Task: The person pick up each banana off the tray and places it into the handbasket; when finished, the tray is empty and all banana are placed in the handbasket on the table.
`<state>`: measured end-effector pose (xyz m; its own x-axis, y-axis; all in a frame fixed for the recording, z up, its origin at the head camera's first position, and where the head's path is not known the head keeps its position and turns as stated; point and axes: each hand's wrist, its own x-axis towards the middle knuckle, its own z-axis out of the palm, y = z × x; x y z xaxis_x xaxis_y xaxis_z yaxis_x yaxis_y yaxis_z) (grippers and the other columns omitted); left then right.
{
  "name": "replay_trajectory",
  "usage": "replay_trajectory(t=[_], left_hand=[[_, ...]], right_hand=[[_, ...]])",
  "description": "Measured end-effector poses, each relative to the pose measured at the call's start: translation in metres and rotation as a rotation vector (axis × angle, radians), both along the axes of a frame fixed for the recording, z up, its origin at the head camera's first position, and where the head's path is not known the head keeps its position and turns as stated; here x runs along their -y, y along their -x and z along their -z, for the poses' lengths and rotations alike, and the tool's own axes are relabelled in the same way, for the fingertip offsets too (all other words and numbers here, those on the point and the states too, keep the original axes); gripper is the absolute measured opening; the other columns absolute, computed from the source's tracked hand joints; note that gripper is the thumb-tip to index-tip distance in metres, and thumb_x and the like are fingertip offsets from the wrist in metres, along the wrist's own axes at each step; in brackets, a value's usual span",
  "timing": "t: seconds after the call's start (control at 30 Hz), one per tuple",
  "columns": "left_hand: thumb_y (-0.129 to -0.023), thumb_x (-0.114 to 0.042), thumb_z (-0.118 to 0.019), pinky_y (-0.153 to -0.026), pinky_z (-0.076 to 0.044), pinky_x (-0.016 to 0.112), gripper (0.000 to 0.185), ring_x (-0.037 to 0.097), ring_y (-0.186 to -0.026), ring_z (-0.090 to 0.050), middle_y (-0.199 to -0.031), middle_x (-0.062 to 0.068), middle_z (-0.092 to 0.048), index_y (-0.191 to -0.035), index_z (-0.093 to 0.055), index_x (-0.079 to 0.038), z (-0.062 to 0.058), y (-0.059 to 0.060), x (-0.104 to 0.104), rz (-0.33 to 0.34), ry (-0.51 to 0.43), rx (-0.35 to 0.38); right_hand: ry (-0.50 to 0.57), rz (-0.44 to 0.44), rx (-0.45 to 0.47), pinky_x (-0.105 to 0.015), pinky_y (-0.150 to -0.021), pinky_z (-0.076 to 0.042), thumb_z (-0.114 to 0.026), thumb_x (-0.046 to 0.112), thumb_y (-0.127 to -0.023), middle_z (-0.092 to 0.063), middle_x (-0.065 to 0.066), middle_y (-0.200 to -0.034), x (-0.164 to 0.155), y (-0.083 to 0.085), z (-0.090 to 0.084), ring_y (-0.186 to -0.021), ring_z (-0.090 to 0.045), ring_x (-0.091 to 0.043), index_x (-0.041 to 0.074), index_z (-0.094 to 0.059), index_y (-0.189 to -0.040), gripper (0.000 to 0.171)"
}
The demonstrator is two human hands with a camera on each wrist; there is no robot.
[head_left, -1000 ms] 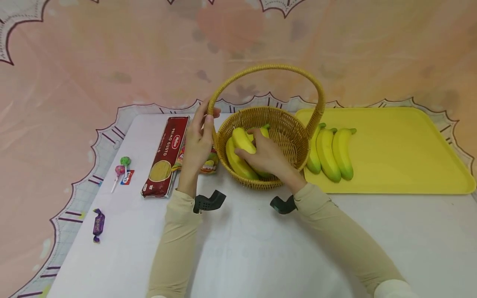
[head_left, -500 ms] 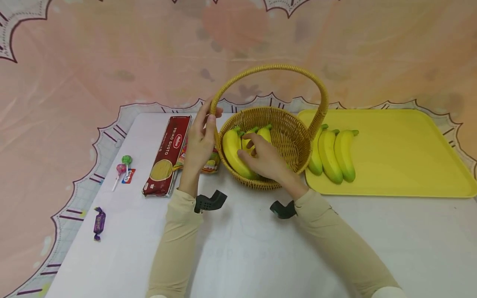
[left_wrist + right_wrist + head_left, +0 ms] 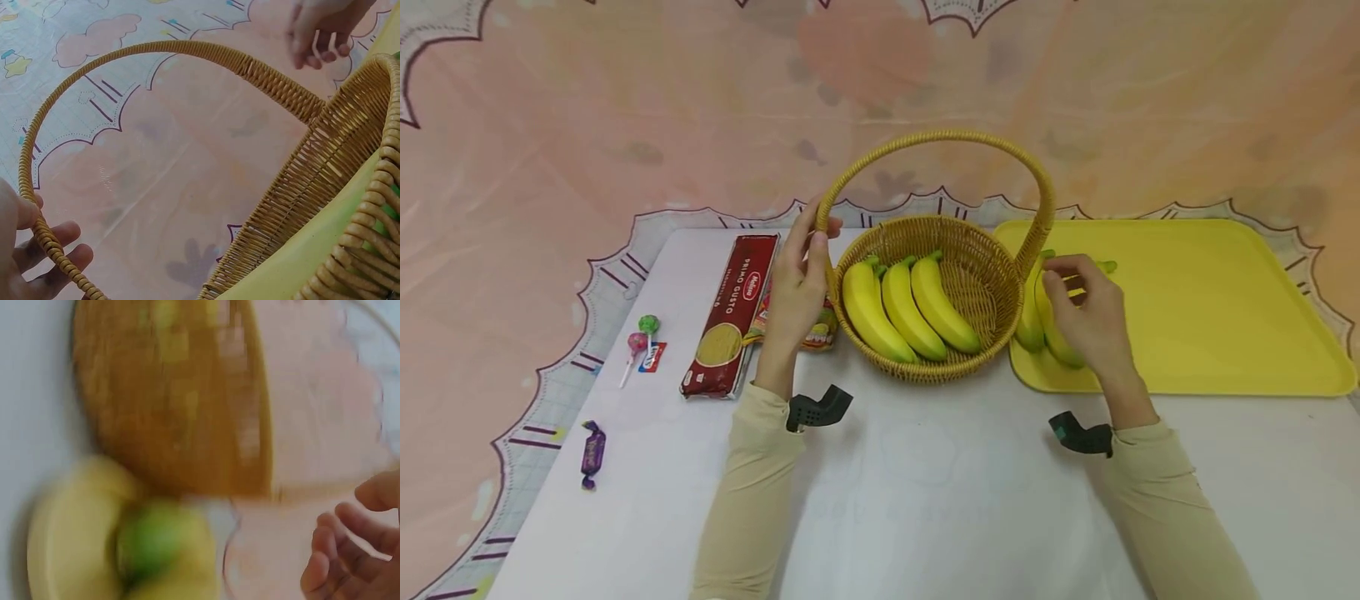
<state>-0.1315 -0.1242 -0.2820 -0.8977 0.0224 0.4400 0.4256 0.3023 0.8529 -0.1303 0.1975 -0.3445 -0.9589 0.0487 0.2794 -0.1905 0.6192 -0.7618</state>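
A wicker basket (image 3: 973,287) with a tall arched handle stands mid-table. Three bananas (image 3: 912,312) lie side by side within it, stems toward the back. My left hand (image 3: 799,287) holds the left foot of the handle; in the left wrist view its fingers (image 3: 65,240) wrap round the cane. To the right, my right hand (image 3: 1093,312) hovers over more bananas (image 3: 1030,321) on the yellow tray (image 3: 1225,308), fingers loosely bent and nothing in them. It covers part of these bananas. The right wrist view is blurred, with a banana (image 3: 81,531) beside the basket.
Left of the basket lie a red spaghetti packet (image 3: 730,317) and a colourful snack bag (image 3: 820,329), partly hidden by the left hand. Farther left are a green lollipop (image 3: 649,323), a pink lollipop (image 3: 637,342) and a purple wrapped candy (image 3: 592,454). A patterned cloth hangs behind.
My right hand let go of a banana in the basket, where three now lie in a row, then moved right over the tray. The left hand stayed on the handle.
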Motion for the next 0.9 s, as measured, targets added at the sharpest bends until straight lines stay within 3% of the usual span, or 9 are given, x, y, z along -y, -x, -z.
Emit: replay_trajectory(t=[0.1,0.2,0.33,0.5,0.67,0.9], left_hand=[[-0.102,-0.006,-0.036,-0.063,-0.034,0.019,0.041,0.033,-0.113,-0.053,-0.121,0.026,-0.057,-0.142,-0.038,0.001,0.000,-0.001,-0.001,-0.005,0.006,-0.004],[-0.102,-0.006,-0.036,-0.062,-0.033,0.018,0.041,0.031,-0.107,-0.054,-0.121,0.027,-0.057,-0.142,-0.038,0.001,0.001,-0.002,-0.001,-0.008,0.013,-0.002],[-0.102,-0.006,-0.035,-0.067,-0.034,0.018,0.041,0.028,-0.104,-0.054,-0.121,0.026,-0.057,-0.141,-0.038,0.002,0.001,-0.002,-0.001,-0.019,0.025,0.001],[-0.102,-0.006,-0.036,-0.071,-0.035,0.019,0.041,0.033,-0.111,-0.052,-0.121,0.028,-0.056,-0.141,-0.038,0.002,0.000,-0.001,-0.001,-0.019,0.020,-0.006],[-0.101,-0.005,-0.036,-0.070,-0.035,0.020,0.041,0.035,-0.112,-0.051,-0.120,0.028,-0.055,-0.141,-0.038,0.002,0.002,0.001,-0.002,-0.011,0.010,-0.018],[-0.101,-0.005,-0.036,-0.072,-0.035,0.020,0.040,0.030,-0.107,-0.052,-0.118,0.027,-0.056,-0.141,-0.039,0.002,0.003,0.002,-0.002,-0.016,0.012,-0.038]], right_hand=[[-0.038,0.072,0.067,-0.019,-0.073,-0.039,-0.047,0.031,-0.097,-0.058,-0.017,-0.113,-0.032,0.000,0.008,-0.096,-0.052,-0.024,0.002,-0.055,-0.122,0.039],[-0.085,0.076,0.199,-0.033,-0.079,-0.042,-0.046,0.036,-0.097,-0.049,-0.026,-0.121,-0.057,0.000,0.019,-0.105,-0.049,-0.036,-0.003,-0.046,-0.133,0.053],[-0.143,0.000,0.395,-0.053,-0.088,-0.041,-0.044,0.045,-0.096,-0.036,-0.035,-0.131,-0.076,0.004,0.035,-0.114,-0.043,-0.047,-0.010,-0.024,-0.144,0.076],[-0.164,-0.075,0.515,-0.057,-0.096,-0.038,-0.041,0.053,-0.095,-0.038,-0.033,-0.137,-0.083,0.004,0.041,-0.121,-0.042,-0.046,-0.008,-0.018,-0.147,0.083],[-0.129,-0.058,0.533,-0.054,-0.093,-0.041,-0.040,0.054,-0.095,-0.038,-0.028,-0.140,-0.085,-0.007,0.035,-0.124,-0.041,-0.045,-0.001,-0.024,-0.148,0.078],[-0.127,-0.092,0.416,-0.023,-0.071,-0.044,-0.046,0.044,-0.096,-0.046,-0.023,-0.133,-0.078,-0.035,0.019,-0.112,-0.048,-0.038,0.003,-0.033,-0.146,0.066]])
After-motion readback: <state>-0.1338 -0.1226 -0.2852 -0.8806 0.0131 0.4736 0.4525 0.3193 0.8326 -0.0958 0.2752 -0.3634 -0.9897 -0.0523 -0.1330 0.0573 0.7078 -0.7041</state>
